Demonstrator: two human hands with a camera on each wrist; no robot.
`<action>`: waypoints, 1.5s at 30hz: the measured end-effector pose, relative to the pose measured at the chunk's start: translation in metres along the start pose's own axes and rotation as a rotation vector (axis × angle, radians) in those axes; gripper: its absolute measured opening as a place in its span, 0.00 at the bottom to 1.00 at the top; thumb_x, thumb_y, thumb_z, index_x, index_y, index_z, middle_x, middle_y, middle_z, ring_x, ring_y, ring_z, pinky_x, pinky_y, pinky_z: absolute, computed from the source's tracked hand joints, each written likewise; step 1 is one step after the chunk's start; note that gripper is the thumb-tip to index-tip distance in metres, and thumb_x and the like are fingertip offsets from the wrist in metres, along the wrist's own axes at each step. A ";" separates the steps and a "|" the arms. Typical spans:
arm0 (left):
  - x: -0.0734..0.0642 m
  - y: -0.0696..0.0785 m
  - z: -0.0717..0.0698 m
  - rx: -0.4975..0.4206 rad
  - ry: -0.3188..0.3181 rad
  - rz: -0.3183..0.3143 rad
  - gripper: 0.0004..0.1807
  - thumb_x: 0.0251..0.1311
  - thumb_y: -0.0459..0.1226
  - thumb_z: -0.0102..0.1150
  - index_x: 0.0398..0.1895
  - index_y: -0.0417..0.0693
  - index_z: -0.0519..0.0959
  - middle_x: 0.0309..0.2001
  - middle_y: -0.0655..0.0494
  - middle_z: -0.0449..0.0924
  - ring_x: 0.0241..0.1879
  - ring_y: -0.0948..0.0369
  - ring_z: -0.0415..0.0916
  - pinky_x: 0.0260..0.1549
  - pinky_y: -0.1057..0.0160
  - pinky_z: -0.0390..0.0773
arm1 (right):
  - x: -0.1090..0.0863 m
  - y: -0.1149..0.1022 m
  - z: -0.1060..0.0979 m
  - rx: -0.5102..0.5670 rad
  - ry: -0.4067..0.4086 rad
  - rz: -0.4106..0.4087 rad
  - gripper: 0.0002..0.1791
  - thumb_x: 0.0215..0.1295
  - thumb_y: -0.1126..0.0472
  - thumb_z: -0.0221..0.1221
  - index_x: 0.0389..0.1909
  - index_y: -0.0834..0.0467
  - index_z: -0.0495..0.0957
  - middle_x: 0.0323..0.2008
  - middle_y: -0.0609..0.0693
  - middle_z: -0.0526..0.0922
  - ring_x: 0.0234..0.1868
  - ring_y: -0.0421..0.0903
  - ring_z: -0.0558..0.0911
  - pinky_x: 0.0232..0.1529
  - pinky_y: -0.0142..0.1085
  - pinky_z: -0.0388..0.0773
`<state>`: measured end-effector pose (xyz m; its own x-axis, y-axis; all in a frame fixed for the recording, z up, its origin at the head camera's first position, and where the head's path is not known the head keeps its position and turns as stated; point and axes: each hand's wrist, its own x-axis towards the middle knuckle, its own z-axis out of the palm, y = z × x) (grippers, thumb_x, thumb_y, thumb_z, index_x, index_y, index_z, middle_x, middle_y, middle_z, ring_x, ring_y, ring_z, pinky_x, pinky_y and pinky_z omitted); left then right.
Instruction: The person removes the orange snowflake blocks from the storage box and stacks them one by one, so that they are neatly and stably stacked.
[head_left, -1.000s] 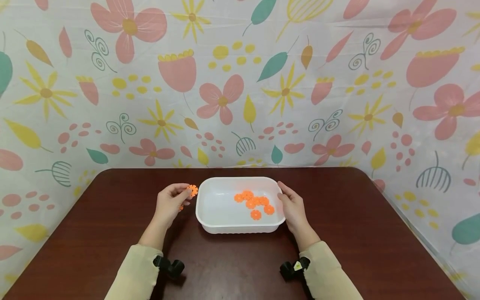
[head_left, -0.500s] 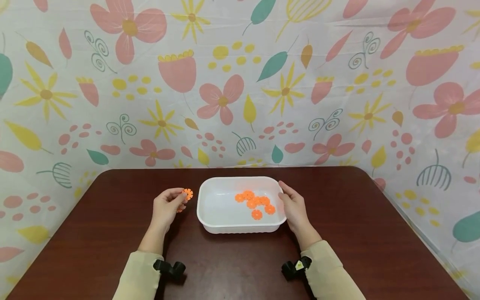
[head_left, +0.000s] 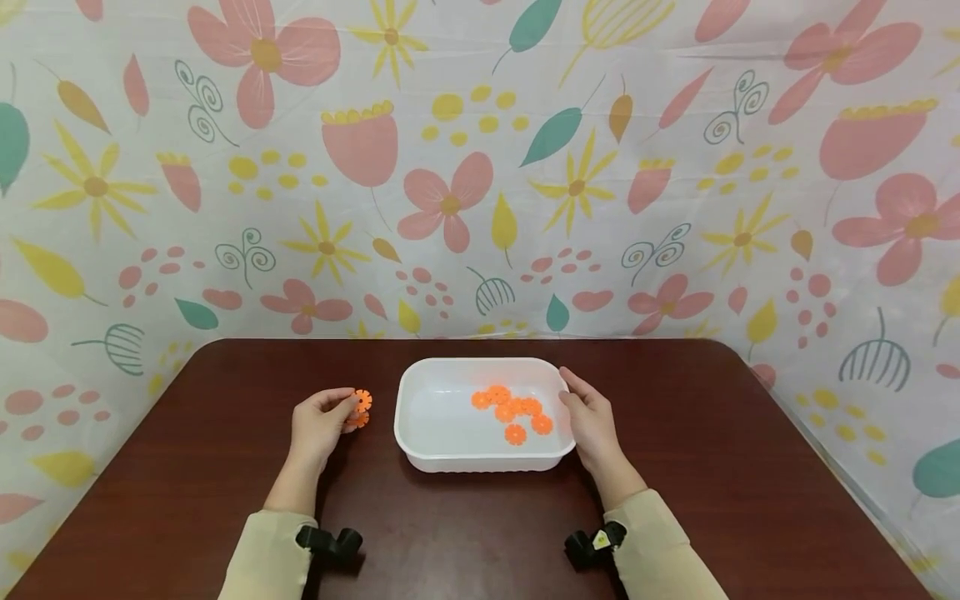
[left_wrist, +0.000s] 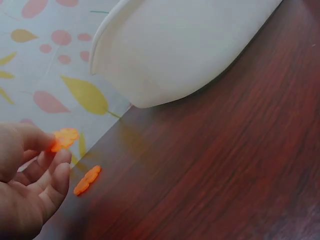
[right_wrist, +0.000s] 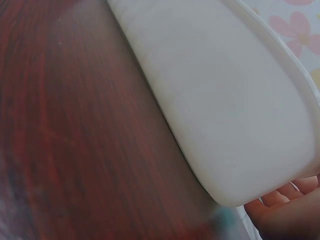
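My left hand pinches an orange notched plastic disc by its edge, to the left of the white tub. Just below it, a second orange disc lies on the table by the fingers. With its thumb over the rim, my right hand grips the right end of the white tub. Several more orange discs are loosely grouped in the tub's right half. In the right wrist view, the fingers curl against the tub's outer end.
The tub stands on a dark brown wooden table. A sheet printed with flowers and leaves hangs behind the table. A black strap-on camera sits on each wrist, over light sleeves.
My left hand has drawn left and toward me, away from the tub, with the disc still pinched. More of the second disc shows now. The right hand stays on the tub.
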<state>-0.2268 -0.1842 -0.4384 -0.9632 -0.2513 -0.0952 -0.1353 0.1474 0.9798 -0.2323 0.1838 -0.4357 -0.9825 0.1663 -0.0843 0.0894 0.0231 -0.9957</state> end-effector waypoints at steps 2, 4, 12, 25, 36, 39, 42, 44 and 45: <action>0.001 0.000 -0.003 0.016 -0.002 -0.014 0.17 0.63 0.36 0.56 0.53 0.38 0.77 0.38 0.51 0.79 0.28 0.66 0.80 0.29 0.70 0.81 | 0.000 0.000 0.000 -0.003 0.001 0.000 0.25 0.70 0.65 0.45 0.68 0.58 0.63 0.70 0.52 0.62 0.70 0.47 0.61 0.68 0.42 0.61; 0.001 0.000 -0.005 0.032 -0.004 -0.023 0.17 0.64 0.35 0.56 0.54 0.37 0.76 0.40 0.49 0.79 0.28 0.67 0.79 0.29 0.71 0.81 | 0.001 -0.001 0.000 -0.009 0.005 0.003 0.25 0.70 0.65 0.45 0.68 0.57 0.63 0.70 0.52 0.62 0.69 0.47 0.62 0.68 0.42 0.62; -0.002 -0.004 -0.011 0.082 -0.042 -0.052 0.19 0.64 0.34 0.54 0.56 0.35 0.75 0.47 0.41 0.78 0.29 0.67 0.80 0.30 0.68 0.82 | -0.003 0.003 -0.001 -0.001 0.011 0.017 0.25 0.70 0.65 0.45 0.68 0.58 0.63 0.70 0.52 0.62 0.69 0.46 0.61 0.68 0.41 0.61; -0.006 -0.006 -0.013 0.152 -0.060 -0.064 0.17 0.64 0.33 0.54 0.53 0.34 0.77 0.49 0.37 0.77 0.29 0.65 0.80 0.29 0.67 0.82 | -0.007 0.006 -0.001 -0.006 0.017 0.020 0.25 0.70 0.65 0.45 0.68 0.58 0.63 0.70 0.51 0.63 0.69 0.46 0.62 0.67 0.40 0.62; -0.003 -0.002 -0.013 0.233 -0.035 -0.036 0.15 0.62 0.34 0.56 0.50 0.35 0.79 0.34 0.44 0.82 0.26 0.63 0.79 0.27 0.66 0.82 | -0.002 0.001 0.001 -0.005 0.019 0.012 0.25 0.70 0.65 0.46 0.68 0.57 0.64 0.69 0.51 0.63 0.69 0.46 0.62 0.68 0.41 0.62; -0.003 -0.001 -0.011 0.264 -0.030 -0.029 0.15 0.62 0.34 0.56 0.49 0.35 0.79 0.32 0.44 0.82 0.25 0.63 0.79 0.26 0.65 0.82 | -0.002 0.000 0.001 -0.007 0.018 0.016 0.25 0.70 0.65 0.46 0.68 0.57 0.64 0.70 0.51 0.63 0.69 0.46 0.62 0.68 0.41 0.62; -0.003 0.000 -0.009 0.279 -0.020 -0.026 0.15 0.62 0.34 0.56 0.49 0.35 0.79 0.32 0.43 0.82 0.25 0.63 0.78 0.26 0.64 0.82 | -0.001 0.000 0.001 -0.007 0.015 0.011 0.25 0.70 0.65 0.46 0.68 0.57 0.63 0.70 0.51 0.62 0.69 0.46 0.62 0.68 0.41 0.62; -0.003 0.000 -0.008 0.282 -0.014 -0.023 0.15 0.62 0.33 0.56 0.49 0.34 0.79 0.33 0.42 0.82 0.24 0.63 0.78 0.25 0.64 0.82 | -0.001 -0.001 0.001 -0.008 0.015 0.007 0.25 0.70 0.65 0.46 0.68 0.57 0.63 0.70 0.51 0.62 0.70 0.46 0.61 0.68 0.41 0.61; -0.003 0.000 -0.008 0.284 -0.014 -0.024 0.15 0.62 0.33 0.56 0.50 0.34 0.78 0.34 0.42 0.82 0.24 0.63 0.78 0.25 0.64 0.82 | 0.000 -0.001 0.001 -0.006 0.015 0.006 0.25 0.70 0.65 0.46 0.68 0.57 0.63 0.70 0.51 0.62 0.70 0.46 0.61 0.68 0.41 0.61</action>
<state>-0.2220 -0.1914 -0.4369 -0.9617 -0.2453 -0.1219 -0.2157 0.4040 0.8890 -0.2320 0.1831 -0.4351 -0.9794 0.1811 -0.0894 0.0960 0.0280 -0.9950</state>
